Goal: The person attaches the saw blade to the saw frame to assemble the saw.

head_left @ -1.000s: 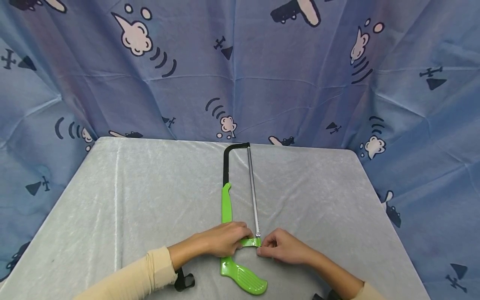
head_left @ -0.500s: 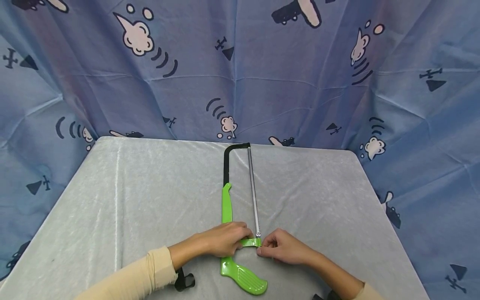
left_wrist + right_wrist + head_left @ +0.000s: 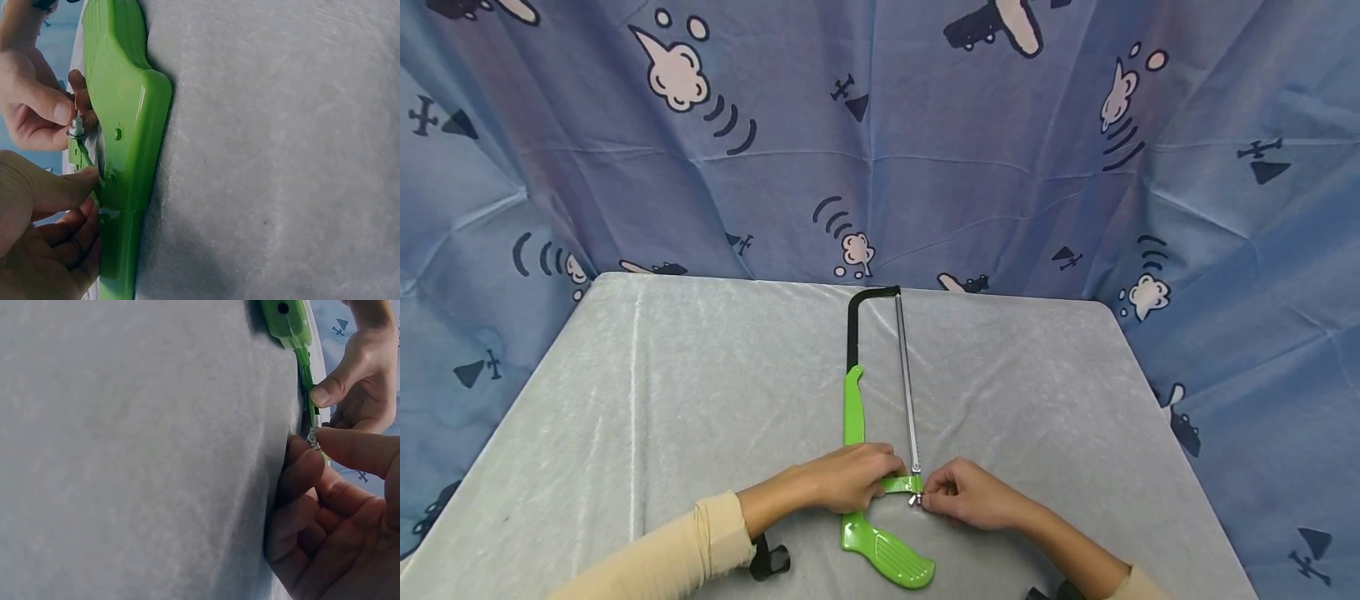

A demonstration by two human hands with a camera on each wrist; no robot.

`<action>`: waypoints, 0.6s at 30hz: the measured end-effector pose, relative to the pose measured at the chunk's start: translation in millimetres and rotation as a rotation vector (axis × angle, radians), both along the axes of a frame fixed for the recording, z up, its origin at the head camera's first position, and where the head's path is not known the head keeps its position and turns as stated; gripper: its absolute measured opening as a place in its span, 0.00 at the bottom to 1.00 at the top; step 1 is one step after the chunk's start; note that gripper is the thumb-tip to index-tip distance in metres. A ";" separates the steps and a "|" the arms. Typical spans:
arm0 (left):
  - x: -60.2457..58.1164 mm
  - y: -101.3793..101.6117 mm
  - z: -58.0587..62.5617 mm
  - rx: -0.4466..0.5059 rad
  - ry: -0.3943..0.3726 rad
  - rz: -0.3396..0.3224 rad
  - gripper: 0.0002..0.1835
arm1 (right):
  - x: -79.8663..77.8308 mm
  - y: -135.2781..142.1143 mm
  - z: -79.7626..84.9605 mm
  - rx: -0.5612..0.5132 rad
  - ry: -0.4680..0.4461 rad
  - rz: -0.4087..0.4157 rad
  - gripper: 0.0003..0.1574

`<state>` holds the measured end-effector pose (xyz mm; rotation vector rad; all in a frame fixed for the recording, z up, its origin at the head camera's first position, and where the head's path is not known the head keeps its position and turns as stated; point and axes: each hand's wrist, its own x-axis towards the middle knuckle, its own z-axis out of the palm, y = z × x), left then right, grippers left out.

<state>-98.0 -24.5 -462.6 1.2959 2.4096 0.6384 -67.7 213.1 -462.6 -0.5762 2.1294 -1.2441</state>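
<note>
A hacksaw (image 3: 853, 408) lies flat on the table, with a green handle (image 3: 891, 557), a black bent front frame and a thin silver blade (image 3: 907, 383). My left hand (image 3: 850, 479) reaches over the green body and grips the short green crosspiece (image 3: 897, 484), which its fingers partly hide. At that crosspiece's outer end sits a small metal wing nut (image 3: 915, 500). My right hand (image 3: 973, 496) has thumb and fingertips at the nut, pinching its side. In the left wrist view, the threaded metal end (image 3: 77, 127) shows beside the right thumb.
A grey velvety cloth (image 3: 737, 375) covers the table. Behind it hangs a blue printed curtain (image 3: 970, 208). A black strap (image 3: 769, 560) hangs by the left wrist.
My right fingertips have shifted slightly to the right, so the wing nut now shows in the head view. The left hand and the hacksaw have stayed in place.
</note>
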 end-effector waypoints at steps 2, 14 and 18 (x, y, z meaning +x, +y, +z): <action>0.0 -0.1 0.0 0.000 -0.005 0.000 0.17 | 0.0 0.0 0.1 0.001 0.003 0.001 0.09; -0.3 -0.6 1.0 0.008 -0.010 0.000 0.18 | 1.5 -2.8 1.9 0.063 0.070 -0.028 0.05; -0.4 -0.5 0.3 0.009 -0.008 -0.003 0.18 | 2.7 -3.6 0.8 0.077 0.102 -0.027 0.06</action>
